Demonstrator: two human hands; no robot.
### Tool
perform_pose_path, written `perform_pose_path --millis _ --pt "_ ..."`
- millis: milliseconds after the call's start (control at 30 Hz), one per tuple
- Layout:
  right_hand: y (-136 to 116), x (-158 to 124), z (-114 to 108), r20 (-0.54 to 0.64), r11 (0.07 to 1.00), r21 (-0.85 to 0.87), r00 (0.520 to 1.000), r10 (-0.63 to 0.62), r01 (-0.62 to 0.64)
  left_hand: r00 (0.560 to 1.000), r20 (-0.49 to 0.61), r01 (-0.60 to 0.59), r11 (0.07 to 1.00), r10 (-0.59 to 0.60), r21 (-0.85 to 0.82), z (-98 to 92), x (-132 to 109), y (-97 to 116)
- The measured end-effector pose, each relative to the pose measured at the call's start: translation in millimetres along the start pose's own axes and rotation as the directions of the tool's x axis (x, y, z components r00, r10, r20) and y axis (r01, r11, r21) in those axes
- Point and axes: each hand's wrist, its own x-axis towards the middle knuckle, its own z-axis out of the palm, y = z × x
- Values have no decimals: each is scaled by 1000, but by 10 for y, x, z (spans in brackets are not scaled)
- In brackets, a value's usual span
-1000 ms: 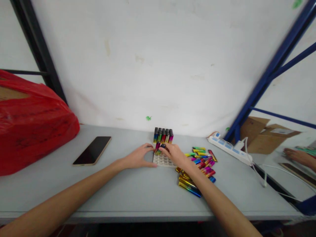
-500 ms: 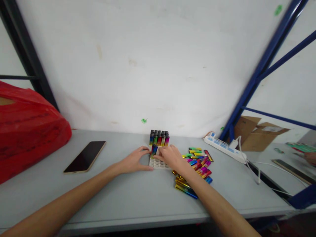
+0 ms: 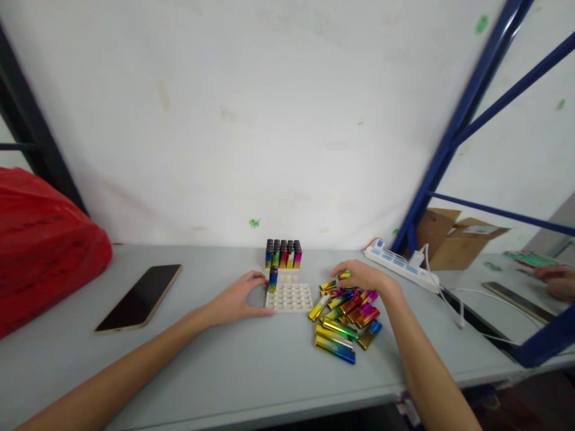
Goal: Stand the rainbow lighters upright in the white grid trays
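Note:
A white tray (image 3: 290, 298) with rows of round holes lies on the table. One blue-and-dark lighter (image 3: 273, 281) stands upright at its back left corner. My left hand (image 3: 240, 299) curves round the tray's left end, thumb at the front corner and fingertips at the back beside the lighter. My right hand (image 3: 362, 275) is over the far side of a pile of shiny coloured lighters (image 3: 344, 311), fingers apart and pointing down by a yellow-green lighter (image 3: 344, 275). Its fingertips are partly hidden. Behind the tray stands a block of upright lighters (image 3: 283, 255) with black tops.
A phone (image 3: 139, 297) lies on the left, near a red plastic bag (image 3: 49, 248). At the back right are a white power strip (image 3: 399, 267), cables and a cardboard box (image 3: 462, 242). Beyond the blue frame (image 3: 449, 137), another person's hand (image 3: 557, 280) shows at the far right.
My right hand has left the tray and moved right to the lighter pile. The blue-and-dark lighter stays upright in the tray. My left hand keeps its place at the tray's left end.

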Motion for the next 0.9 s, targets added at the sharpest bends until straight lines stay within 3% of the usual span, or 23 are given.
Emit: perform_pose_path --millis 133,267,367,500,633,733,900 --pt "-18 86 89 32 999 -50 999 2 0 1000 -3 -2 1000 2 6 5 3 -6" --pt "-32 152 151 -89 999 -29 996 -32 29 1000 2 -3 1000 3 13 27 6 -30" --pt "-43 160 177 -185 984 151 980 -68 97 1000 4 3 1000 -3 14 33 -3 -23" --pt "-169 173 197 -190 895 416 978 -89 163 1000 -6 -13 1000 13 14 28 -12 13" --pt "-371 204 188 -210 843 495 970 -120 211 999 -42 -27 999 28 26 52 1 10" --pt "-495 250 239 -273 812 543 960 -68 212 999 -47 -17 999 19 39 79 12 -11" --pt "-708 316 428 -282 564 795 959 18 223 998 -59 -12 998 15 59 92 13 -26"
